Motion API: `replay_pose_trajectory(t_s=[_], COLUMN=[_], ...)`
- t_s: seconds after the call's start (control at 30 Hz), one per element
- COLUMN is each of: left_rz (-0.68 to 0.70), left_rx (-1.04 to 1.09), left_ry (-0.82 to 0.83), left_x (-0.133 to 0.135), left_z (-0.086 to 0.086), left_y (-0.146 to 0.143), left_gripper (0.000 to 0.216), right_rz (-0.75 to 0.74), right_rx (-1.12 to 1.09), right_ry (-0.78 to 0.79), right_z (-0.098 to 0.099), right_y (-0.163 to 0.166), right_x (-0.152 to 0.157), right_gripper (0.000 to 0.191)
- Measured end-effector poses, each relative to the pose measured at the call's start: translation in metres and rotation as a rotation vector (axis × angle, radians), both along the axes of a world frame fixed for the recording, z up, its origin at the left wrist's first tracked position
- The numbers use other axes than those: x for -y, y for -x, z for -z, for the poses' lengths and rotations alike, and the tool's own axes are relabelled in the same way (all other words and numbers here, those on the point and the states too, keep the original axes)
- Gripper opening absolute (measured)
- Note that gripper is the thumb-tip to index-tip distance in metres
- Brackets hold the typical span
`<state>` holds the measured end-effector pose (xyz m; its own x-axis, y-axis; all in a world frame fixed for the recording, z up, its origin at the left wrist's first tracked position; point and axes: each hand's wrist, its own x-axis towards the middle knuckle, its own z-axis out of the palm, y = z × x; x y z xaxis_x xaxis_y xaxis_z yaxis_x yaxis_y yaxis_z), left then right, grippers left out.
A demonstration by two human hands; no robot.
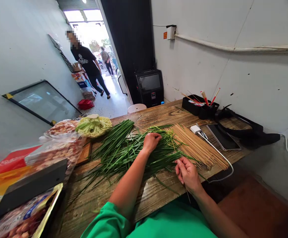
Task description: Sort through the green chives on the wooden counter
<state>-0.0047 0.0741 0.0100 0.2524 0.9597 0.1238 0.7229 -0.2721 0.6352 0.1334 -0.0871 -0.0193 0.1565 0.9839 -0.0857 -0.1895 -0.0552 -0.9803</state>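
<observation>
A heap of long green garlic chives (pixel 116 142) is spread across the wooden table (pixel 94 195). My left hand (pixel 151 142) reaches over the heap, its fingers curled into a pinch among the leaves; what they grip is hidden. Close to the table's front edge, my right hand (pixel 187 173) is closed on a thin wooden skewer (pixel 188 195), whose end sticks out below the palm. Leaf ends lie by its fingertips, and I cannot tell whether they are pinched too. Many bamboo skewers (pixel 195 145) lie side by side to the right of the chives.
Cauliflower (pixel 94 125) and bagged meat (pixel 59 148) stand on the left, beside a dark flat panel (pixel 32 188). A white charger (pixel 195 129) with its cable, a phone (pixel 223 137), a black strap (pixel 245 122) and a black box (pixel 195 105) occupy the right. A person (pixel 86 62) is near the doorway.
</observation>
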Motion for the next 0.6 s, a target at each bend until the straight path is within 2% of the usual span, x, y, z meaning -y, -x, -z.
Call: replay_pose_trajectory(t_s=[0.17,0.33,0.47,0.6], left_rz=[0.050,0.122,0.258,0.264], left_rx=[0.220,0.388,0.371,0.282], left_ry=[0.059,0.229,0.227,0.162], left_x=[0.002,0.006,0.010,0.015], left_z=[-0.010,-0.016,-0.021,-0.027], left_y=[0.001,0.000,-0.001,-0.004], left_gripper=[0.023,0.023,0.031,0.024], right_rz=[-0.020,-0.035,-0.041,-0.039], right_rx=[-0.004,-0.005,-0.022,-0.023], right_ry=[-0.005,-0.008,-0.013,-0.022], right_z=[0.001,0.004,0.006,0.009], right_y=[-0.001,-0.003,-0.003,-0.003], right_x=[-0.001,-0.002,-0.002,-0.002], right_gripper=[0.033,0.033,0.033,0.031])
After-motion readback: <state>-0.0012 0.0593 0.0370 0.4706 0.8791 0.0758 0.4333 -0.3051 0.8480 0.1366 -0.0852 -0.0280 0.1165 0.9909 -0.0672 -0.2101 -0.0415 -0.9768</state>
